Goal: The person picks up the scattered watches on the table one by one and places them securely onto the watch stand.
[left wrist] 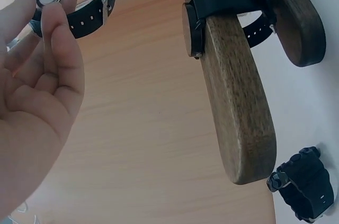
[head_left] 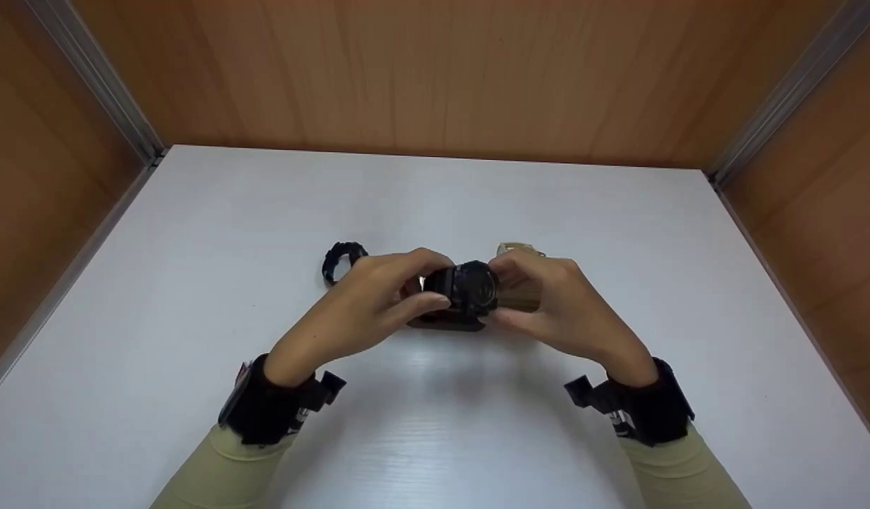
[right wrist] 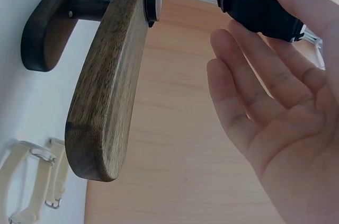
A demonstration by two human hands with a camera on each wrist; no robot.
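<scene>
both hands, left [head_left: 368, 300] and right [head_left: 559, 304], pinch a black watch [head_left: 470, 286] above the wooden stand [left wrist: 233, 97].

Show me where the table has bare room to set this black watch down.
Bare table between the sleeves and along the back wall. Crowded mid-table: wooden stand, spare black watch left of the left hand, beige watch behind the right hand.
</scene>
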